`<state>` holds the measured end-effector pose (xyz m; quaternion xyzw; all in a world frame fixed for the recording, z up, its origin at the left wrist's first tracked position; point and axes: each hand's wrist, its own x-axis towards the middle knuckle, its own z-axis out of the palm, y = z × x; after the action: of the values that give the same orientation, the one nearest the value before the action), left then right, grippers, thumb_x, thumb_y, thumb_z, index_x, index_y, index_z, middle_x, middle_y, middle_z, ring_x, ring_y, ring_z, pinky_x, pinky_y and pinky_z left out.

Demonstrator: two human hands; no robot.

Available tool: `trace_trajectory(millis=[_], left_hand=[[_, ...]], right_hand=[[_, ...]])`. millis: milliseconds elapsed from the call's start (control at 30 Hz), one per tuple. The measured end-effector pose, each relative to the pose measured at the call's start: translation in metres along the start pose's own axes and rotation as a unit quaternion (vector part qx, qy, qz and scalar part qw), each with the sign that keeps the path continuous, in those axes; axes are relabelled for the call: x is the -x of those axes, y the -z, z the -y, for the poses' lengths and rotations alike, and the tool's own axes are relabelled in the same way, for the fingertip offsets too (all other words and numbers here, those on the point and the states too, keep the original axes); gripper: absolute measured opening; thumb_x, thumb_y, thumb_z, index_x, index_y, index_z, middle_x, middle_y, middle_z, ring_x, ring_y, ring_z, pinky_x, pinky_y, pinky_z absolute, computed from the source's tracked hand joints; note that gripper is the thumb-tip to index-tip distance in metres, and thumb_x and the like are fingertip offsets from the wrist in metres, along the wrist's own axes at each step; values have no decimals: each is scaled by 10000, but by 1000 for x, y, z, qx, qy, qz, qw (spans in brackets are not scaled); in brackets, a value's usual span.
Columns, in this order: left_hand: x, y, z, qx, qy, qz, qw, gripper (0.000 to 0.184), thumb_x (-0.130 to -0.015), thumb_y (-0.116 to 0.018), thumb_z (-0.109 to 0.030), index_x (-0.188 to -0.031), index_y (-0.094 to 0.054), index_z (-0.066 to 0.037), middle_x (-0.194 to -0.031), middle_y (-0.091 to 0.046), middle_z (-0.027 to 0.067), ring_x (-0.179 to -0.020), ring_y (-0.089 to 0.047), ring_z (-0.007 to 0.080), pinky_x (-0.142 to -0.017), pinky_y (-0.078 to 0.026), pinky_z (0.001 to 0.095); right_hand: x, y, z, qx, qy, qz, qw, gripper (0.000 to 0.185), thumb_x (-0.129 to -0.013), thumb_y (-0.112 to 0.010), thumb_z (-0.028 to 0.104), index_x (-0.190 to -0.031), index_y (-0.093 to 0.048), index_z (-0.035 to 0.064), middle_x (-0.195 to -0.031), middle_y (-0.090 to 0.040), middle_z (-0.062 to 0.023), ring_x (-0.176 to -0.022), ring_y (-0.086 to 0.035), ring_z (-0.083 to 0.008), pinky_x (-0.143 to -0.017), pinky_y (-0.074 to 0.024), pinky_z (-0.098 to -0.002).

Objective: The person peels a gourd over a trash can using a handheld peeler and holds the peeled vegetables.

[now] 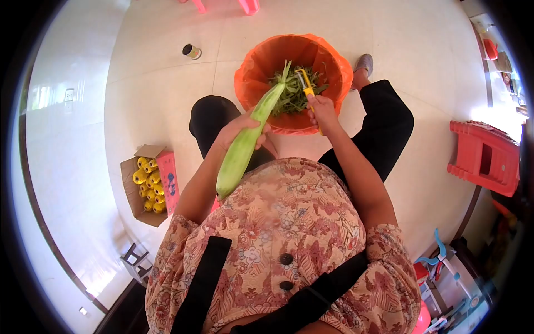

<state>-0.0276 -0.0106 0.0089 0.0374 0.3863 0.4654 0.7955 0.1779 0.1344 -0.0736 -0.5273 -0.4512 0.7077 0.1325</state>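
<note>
My left hand [243, 131] is wrapped round the middle of a long, pale green celtuce [236, 158]. Its thick end points back at my shirt, and its thin leafy tip reaches over the bin. A yellow-handled peeler [306, 84] is gripped in my right hand [324, 113], with its head over the bin, just right of the celtuce's tip and apart from it. Beneath both lies a bin lined with an orange bag [254, 62], standing between my legs. Green peelings and leaves [290, 100] lie inside it.
On the floor at left stands an open cardboard box [132, 192] holding several yellow-wrapped items. A small can [192, 52] lies beyond it. Stacked red stools [486, 156] stand at right, and a small dark stool [136, 260] is at lower left.
</note>
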Motion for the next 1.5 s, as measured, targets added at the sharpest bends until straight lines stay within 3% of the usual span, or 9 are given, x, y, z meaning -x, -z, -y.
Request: trace_trajectory(millis=[67, 167, 367, 767, 967, 1067, 1167, 1267, 1500], left_hand=[[-6, 5, 0, -6, 6, 4, 1000, 613, -777, -592, -132, -1338, -345, -141, -874, -522, 109, -603, -553, 179, -504, -497, 279], [-13, 4, -1, -30, 3, 0, 1000, 614, -758, -612, -105, -1318, -362, -137, -867, -532, 111, -607, -555, 181, -516, -499, 278], [-21, 9, -5, -76, 2, 7, 997, 636, -720, -640, -79, -1291, -364, -123, -854, -546, 125, -594, -573, 214, -501, -512, 311], [-11, 4, 1, -44, -2, 4, 999, 782, -677, -647, -68, -1375, -299, -134, -847, -509, 130, -564, -572, 218, -489, -520, 303], [6, -5, 0, -86, 3, 13, 996, 844, -642, -650, -94, -1397, -274, -119, -840, -512, 126, -541, -565, 206, -476, -505, 300], [14, -15, -3, -104, -12, 10, 994, 864, -638, -652, -95, -1407, -259, -118, -824, -514, 122, -539, -567, 199, -470, -496, 291], [11, -17, -4, -143, -28, -24, 989, 870, -632, -654, -72, -1407, -261, -112, -805, -515, 108, -527, -565, 190, -465, -487, 282], [-3, -5, -2, -206, -39, -46, 977, 841, -624, -654, -45, -1381, -293, -89, -790, -519, 89, -526, -570, 177, -468, -488, 280], [-24, -2, -5, -267, -71, -93, 956, 717, -623, -645, -17, -1282, -366, -46, -789, -532, 79, -525, -583, 171, -475, -501, 289]], right_hand=[[6, -15, -13, 53, 123, -5, 991, 361, -925, -525, 328, -711, -475, 42, -515, -417, -32, -388, -396, -133, -369, -332, -312], [33, -29, -8, 218, 288, 16, 932, 361, -890, -550, 320, -740, -499, -4, -611, -549, -159, -563, -561, -308, -532, -433, -414], [65, -43, 1, 358, 326, 36, 874, 306, -891, -541, 306, -798, -479, 21, -622, -559, -219, -622, -569, -406, -530, -438, -464], [30, -28, -2, 410, 348, -48, 842, 310, -854, -565, 353, -811, -539, 47, -602, -593, -179, -592, -600, -384, -532, -470, -484], [-15, -4, -22, 401, 311, -149, 849, 338, -872, -542, 344, -779, -551, 18, -612, -584, -215, -593, -595, -387, -546, -478, -460], [-41, 18, -34, 126, 57, -105, 985, 351, -876, -546, 334, -776, -548, -2, -603, -565, -215, -558, -557, -382, -541, -454, -445], [-11, 15, 1, 32, -34, -52, 998, 399, -923, -520, 331, -734, -456, -15, -511, -402, -67, -468, -471, -187, -458, -392, -364], [-13, -2, -24, 208, 265, -96, 937, 371, -876, -562, 325, -753, -515, -21, -608, -534, -207, -539, -509, -379, -538, -414, -450], [67, -45, 2, 375, 319, 11, 870, 320, -893, -539, 314, -783, -476, 21, -621, -558, -218, -612, -553, -418, -531, -425, -476]])
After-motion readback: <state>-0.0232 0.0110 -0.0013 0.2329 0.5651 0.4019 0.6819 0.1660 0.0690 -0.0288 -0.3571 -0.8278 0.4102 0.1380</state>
